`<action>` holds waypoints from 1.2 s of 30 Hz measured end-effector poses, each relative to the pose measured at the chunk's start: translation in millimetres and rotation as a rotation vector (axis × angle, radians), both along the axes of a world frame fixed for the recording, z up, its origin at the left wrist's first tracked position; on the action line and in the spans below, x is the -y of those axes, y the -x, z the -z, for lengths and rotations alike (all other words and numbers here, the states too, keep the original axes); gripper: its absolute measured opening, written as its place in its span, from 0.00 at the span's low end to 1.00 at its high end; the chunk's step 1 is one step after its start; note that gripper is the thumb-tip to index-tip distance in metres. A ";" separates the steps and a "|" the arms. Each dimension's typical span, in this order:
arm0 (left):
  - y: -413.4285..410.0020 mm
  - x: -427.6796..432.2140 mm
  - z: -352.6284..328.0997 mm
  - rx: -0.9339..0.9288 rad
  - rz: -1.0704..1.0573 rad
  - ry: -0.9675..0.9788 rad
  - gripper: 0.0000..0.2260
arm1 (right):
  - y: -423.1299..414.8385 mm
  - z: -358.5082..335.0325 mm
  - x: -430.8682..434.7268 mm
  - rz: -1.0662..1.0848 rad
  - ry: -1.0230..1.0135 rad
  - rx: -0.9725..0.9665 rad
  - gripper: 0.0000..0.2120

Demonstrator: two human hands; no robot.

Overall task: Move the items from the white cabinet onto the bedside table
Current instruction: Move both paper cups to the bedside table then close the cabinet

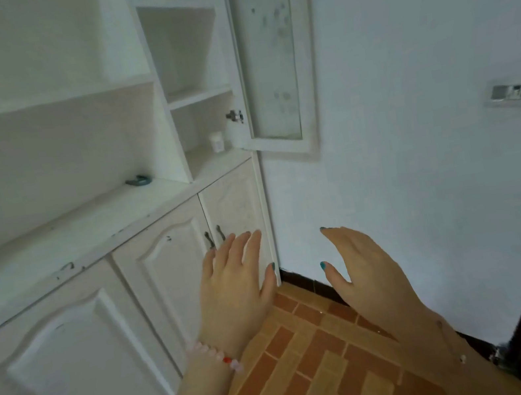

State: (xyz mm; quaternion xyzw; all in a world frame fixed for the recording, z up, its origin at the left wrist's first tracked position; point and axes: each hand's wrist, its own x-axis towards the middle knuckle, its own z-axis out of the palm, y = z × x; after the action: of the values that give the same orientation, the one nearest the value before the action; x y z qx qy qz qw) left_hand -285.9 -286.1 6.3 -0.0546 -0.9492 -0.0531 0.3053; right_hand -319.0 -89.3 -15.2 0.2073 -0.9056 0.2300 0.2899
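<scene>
left hand grip released | right hand grip released | small white plastic jar set back from shelf edge | white glass-paned door open

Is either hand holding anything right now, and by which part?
Nothing is held. The left hand and the right hand are both open, fingers straight, in front of the white cabinet. The small white jar stands untouched on its shelf.

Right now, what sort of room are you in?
Likely a room in a home, perhaps a bedroom: a white cabinet with shelves and a glass door, a brick-pattern floor, and a wall socket.
</scene>
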 end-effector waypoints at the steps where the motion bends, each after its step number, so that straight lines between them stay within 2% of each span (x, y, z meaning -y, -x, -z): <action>1: 10.3 3.4 0.4 0.008 -0.011 -0.002 0.23 | 12.8 1.8 2.3 -0.009 -0.001 -0.009 0.23; 14: 176.3 65.7 27.2 0.023 -0.040 -0.015 0.23 | 193.8 28.6 58.8 -0.106 0.012 -0.018 0.23; 23: 329.1 145.3 1.9 -0.021 -0.085 0.006 0.23 | 354.2 -4.4 148.9 -0.169 0.038 -0.130 0.21; 36: 460.4 185.7 35.7 0.061 -0.145 -0.019 0.23 | 505.1 18.6 199.6 -0.259 0.061 -0.002 0.21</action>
State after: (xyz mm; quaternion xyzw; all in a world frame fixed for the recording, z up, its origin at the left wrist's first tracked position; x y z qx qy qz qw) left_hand -746.3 -471.8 -29.3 0.0189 -0.9589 -0.0414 0.2799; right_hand -824.2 -288.8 -33.9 0.3139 -0.8635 0.2928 0.2649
